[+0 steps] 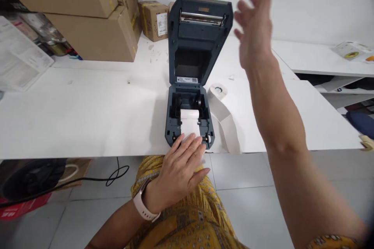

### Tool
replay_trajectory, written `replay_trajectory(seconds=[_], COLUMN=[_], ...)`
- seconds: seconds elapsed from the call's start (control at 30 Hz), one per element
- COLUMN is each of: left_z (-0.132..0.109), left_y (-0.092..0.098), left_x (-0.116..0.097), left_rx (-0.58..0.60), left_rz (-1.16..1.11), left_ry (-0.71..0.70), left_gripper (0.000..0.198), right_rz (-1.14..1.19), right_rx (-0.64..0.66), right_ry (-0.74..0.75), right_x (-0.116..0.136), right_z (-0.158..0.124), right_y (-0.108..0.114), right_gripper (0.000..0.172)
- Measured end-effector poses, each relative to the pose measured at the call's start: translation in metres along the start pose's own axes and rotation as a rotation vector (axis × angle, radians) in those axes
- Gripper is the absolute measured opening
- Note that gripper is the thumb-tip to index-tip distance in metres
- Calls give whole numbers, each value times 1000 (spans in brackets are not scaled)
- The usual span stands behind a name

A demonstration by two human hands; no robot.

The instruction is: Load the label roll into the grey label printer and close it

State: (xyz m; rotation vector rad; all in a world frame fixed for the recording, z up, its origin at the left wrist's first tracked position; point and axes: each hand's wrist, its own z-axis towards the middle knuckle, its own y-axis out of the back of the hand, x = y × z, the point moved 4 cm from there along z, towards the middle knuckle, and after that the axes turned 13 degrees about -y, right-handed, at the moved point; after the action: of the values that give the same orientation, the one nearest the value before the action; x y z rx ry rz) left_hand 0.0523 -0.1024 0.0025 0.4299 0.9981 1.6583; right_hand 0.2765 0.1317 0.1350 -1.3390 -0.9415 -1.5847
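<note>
A printer [187, 86] stands with its lid [194, 39] raised, a white paper roll [189, 114] in its base [170, 126]. At the printer's front, the left hand [181, 166] lies flat over the paper strip [189, 126], fingers straight and nearly together. Right of the printer's lid, the right hand [254, 27] is lifted, fingers loosely spread. A loose roll [216, 95] lies beside the printer.

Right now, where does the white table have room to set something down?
Mostly bare: left of the printer, in front of the cardboard boxes; also right of the paper strip. Crowded: back left corner; printer's right edge.
</note>
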Motion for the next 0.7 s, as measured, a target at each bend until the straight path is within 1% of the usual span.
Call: replay_trajectory(seconds=[0.03,0.07,0.1,0.13,0.17,0.23,0.3,0.33,0.37,0.4,0.43,0.5,0.57,0.7], left_z=[-2,-6,-11,-17,-23,-39,-53,-58,-61,-61,-58,-50,-41,-30], left_y=[3,6,11,17,24,40,52,54,54,52,47,31,14,-15], left_x=[-4,-8,-11,-12,-12,-6,5,11,17,23,30,42,52,64], left_rx=[-15,-34,-59,-100,-166,-356,-546,-614,-649,-662,-648,-573,-517,-511], left_rz=[-39,-86,-138,-181,-208,-192,-138,-125,-138,-167,-210,-307,-411,-663], left_ry=[-14,-22,-16,3,43,187,368,445,502,535,560,627,690,812], left_gripper=[44,40,37,35,34,34,37,39,43,48,53,60,67,76], right_rz=[35,70,98,125,143,124,-6,-105,-203,-297,-378,-465,-500,-523], right_rx=[139,250,345,402,416,391,369,375,377,387,394,356,285,208], right_ry=[-95,-162,-193,-190,-154,-21,129,197,278,339,367,396,390,364], right_x=[-2,-3,-5,-6,-8,-13,-25,-33,-40,-49,-58,-74,-86,-102], right_z=[12,19,20,16,7,-28,-79,-107,-135,-161,-184,-215,-231,-240], right_y=[-13,-23,-31,-34,-34,-23,-9,-3,2,5,7,8,8,2], right_gripper=[65,76,82,83,82,78,81,81,79,73,65,49,43,42])
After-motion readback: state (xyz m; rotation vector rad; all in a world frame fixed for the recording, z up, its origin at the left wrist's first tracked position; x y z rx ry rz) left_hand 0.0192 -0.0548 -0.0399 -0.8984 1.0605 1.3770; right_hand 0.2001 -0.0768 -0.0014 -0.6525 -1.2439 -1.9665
